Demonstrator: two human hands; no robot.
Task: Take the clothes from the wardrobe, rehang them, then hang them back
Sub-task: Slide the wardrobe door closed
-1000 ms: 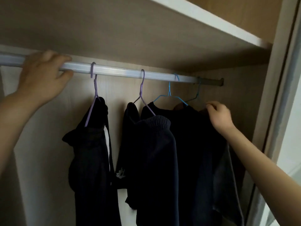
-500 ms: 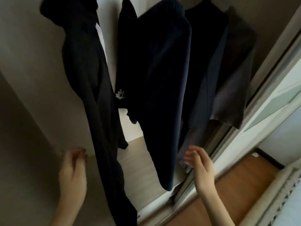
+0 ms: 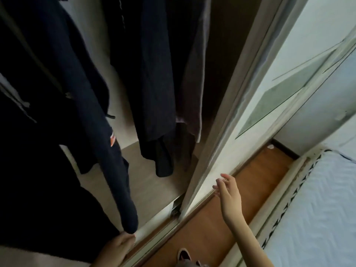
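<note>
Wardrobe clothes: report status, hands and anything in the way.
Left hand low under the dark sleeve, no grip. Right hand open, empty, beside the sliding door. Clothes all hanging inside. Nothing blocking.

clothes [image 3: 154, 74] in wardrobe [image 3: 221, 132] (bed [image 3: 317, 199] right)

Left hand [image 3: 120, 245] is seen low at the bottom edge, only partly in frame. It's turned palm down with the fingers [image 3: 129, 237] kept loosely together and pointed up and to the right, nothing gripped in it. Right hand [image 3: 229, 197] is held further up and well apart from the left, forearm stretched in bare from the lower right corner. The wrist is kept pretty much straight, and the fingers [image 3: 221, 185] are spread a little and relaxed, slightly curled at the tips. Nothing is held there either.
</note>
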